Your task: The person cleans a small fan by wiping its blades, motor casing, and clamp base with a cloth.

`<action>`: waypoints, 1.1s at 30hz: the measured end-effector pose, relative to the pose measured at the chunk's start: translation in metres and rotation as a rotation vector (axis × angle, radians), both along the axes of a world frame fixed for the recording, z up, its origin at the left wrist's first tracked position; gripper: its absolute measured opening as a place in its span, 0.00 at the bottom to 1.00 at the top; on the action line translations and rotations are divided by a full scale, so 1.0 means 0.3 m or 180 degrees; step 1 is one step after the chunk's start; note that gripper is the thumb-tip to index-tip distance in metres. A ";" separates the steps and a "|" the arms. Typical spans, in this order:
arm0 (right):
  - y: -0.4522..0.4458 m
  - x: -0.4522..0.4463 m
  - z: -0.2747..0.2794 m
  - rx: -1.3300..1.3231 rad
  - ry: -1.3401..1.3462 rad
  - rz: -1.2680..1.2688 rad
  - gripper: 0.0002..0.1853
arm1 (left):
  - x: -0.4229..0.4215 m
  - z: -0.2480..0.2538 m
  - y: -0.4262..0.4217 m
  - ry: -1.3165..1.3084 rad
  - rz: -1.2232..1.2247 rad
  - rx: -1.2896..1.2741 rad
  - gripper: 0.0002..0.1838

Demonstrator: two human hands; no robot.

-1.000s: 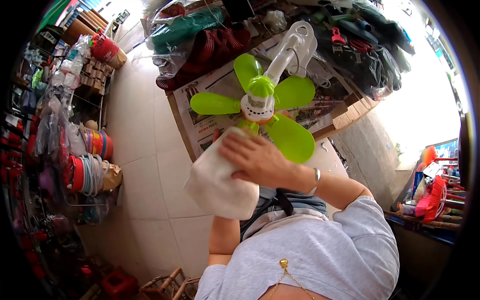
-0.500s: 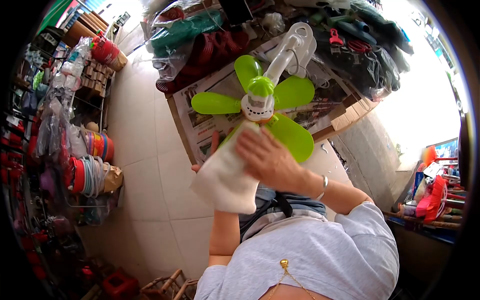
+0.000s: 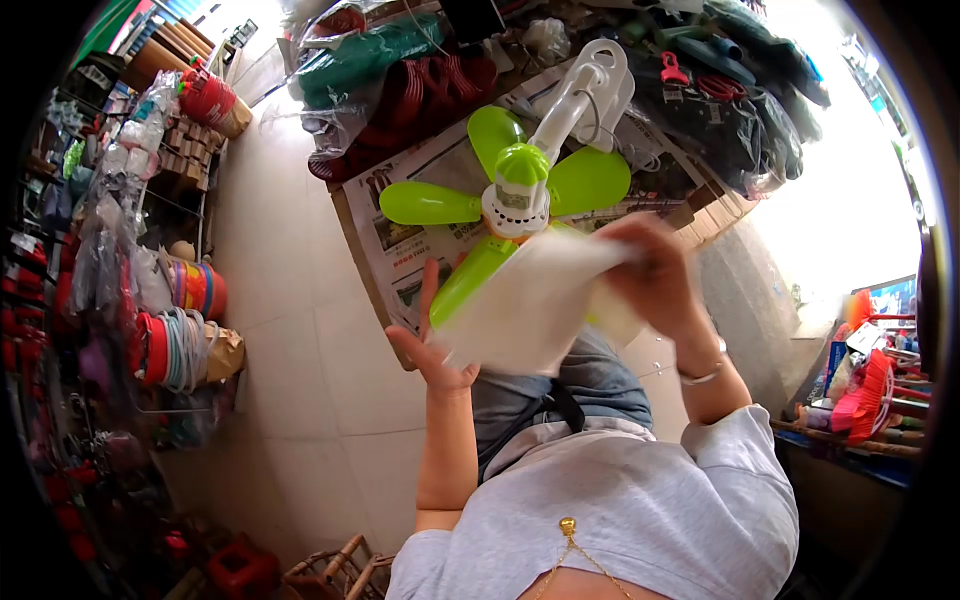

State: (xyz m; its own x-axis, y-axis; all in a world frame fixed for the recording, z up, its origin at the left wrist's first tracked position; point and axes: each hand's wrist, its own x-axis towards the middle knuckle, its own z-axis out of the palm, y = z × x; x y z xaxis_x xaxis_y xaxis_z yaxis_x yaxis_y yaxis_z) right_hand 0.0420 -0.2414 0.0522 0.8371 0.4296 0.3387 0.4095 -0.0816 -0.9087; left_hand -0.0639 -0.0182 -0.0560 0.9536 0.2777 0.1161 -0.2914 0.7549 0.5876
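Observation:
A green and white fan (image 3: 520, 195) with several blades lies on newspaper, its white arm and base pointing away from me. My right hand (image 3: 655, 275) is closed on a corner of a white cloth (image 3: 530, 305), which hangs blurred over the lower right blade. Beside the lower left blade (image 3: 475, 278), my left hand (image 3: 435, 345) is spread with fingers and thumb apart. Part of that hand passes behind the blade and cloth, so whether it touches the blade is unclear.
Newspaper (image 3: 405, 255) covers a low surface. Dark red slippers (image 3: 430, 95) and plastic-wrapped goods (image 3: 360, 65) lie behind the fan, black bags (image 3: 740, 130) at the right. Crowded shelves line the left, with a coil of hose (image 3: 185, 348). A red fan-shaped item (image 3: 872, 400) stands at right.
My right hand has moved right and lifted the cloth by a corner, swinging it off the lower left blade. My left hand, earlier mostly hidden under the cloth, now shows with fingers spread.

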 end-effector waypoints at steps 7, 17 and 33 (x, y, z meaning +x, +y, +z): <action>-0.097 0.037 0.025 -0.1121 -0.2833 -0.0746 0.28 | 0.021 -0.001 -0.008 -0.0254 0.0036 -0.0300 0.54; -0.006 0.077 -0.189 -0.1839 -0.1679 0.0144 0.15 | 0.005 0.010 -0.006 -0.0094 0.0045 0.0417 0.39; -0.006 -0.019 -0.203 -0.1775 -0.2724 0.0550 0.16 | 0.011 -0.004 0.000 -0.0318 -0.0045 -0.0087 0.38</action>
